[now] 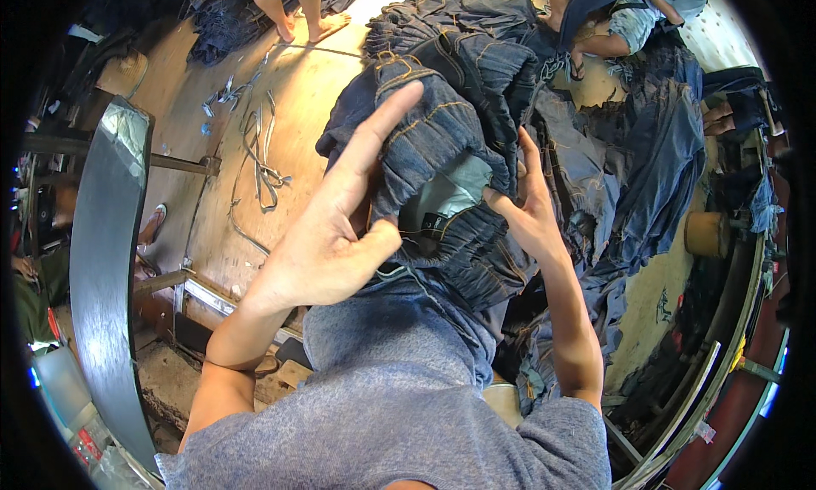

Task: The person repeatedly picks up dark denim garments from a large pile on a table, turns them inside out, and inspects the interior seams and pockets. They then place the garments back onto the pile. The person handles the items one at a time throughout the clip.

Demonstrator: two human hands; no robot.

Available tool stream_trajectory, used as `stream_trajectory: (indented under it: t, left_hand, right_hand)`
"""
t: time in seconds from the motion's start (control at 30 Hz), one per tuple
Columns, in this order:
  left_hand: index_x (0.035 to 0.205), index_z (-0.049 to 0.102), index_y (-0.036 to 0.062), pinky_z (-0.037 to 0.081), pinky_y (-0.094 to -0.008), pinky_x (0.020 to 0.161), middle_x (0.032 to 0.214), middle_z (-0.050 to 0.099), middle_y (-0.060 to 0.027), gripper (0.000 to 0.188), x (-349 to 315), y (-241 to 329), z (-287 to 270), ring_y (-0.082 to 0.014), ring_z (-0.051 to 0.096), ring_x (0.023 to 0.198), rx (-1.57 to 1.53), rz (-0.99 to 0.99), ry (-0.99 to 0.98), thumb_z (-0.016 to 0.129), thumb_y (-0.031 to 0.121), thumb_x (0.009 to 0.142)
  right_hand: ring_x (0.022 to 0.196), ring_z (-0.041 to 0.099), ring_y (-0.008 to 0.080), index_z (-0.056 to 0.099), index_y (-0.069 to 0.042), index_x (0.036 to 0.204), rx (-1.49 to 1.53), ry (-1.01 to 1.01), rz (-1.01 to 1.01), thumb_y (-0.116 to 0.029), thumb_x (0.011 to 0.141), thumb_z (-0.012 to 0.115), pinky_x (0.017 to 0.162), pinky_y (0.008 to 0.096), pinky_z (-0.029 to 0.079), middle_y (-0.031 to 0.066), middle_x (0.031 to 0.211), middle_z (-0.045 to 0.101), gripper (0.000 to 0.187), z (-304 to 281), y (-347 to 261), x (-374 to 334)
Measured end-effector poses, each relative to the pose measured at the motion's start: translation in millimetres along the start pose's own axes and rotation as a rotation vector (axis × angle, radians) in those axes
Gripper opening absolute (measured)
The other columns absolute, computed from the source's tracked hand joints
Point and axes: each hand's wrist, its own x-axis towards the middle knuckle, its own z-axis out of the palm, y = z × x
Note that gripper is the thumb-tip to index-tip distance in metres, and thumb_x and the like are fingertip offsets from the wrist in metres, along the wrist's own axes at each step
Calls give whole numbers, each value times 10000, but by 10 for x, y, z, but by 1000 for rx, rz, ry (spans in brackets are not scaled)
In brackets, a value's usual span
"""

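A pair of dark blue denim trousers (435, 131) with a gathered waistband and orange stitching is bunched up before my chest. My left hand (327, 235) grips its left side: the index finger stretches along the outside, the thumb bends at the waistband edge, and the other fingers are mostly hidden. On the right side, my right hand (531, 214) pinches the waistband, thumb at the opening and fingers behind the cloth. Between the hands the opening shows a pale grey-green lining (450, 188) and a small black label (433, 224).
More denim garments (654, 167) lie heaped at the right and beyond my hands. Loose fabric strips (263, 163) are on the wooden floor (200, 133). A long dark curved panel (104, 269) stands at left. Another person's bare feet (314, 29) and a seated person (625, 31) are at the far side.
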Motion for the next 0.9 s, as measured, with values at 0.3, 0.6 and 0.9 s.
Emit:
stream_trajectory:
  t: [0.3,0.6,0.9]
  left_hand:
    - [1763,246,7,376,-420,1328,1775,358,-162,997,29,-155,-22,-254,424,1609,-123,25,280,448,-179,804]
    - [1561,547,-32,586,-504,1164,1406,692,-207,727,-197,-318,-1142,-331,709,1281,-455,114,816,502,-115,840]
    - [1206,715,-71,658,-496,1008,1210,788,-211,290,-628,-957,-1565,-350,786,1104,-719,-259,830,631,19,944]
  right_hand:
    - [1642,342,327,135,58,1755,-188,-23,-55,-568,625,1067,1360,437,229,241,1755,366,1594,-72,87,159]
    - [1589,449,308,428,9,1687,-599,200,72,-341,959,863,1308,417,361,208,1714,475,918,-1373,-347,1143]
    - [1432,619,253,582,-33,1588,-1292,830,-552,51,958,592,1231,378,450,161,1540,671,636,-4146,-1985,141]
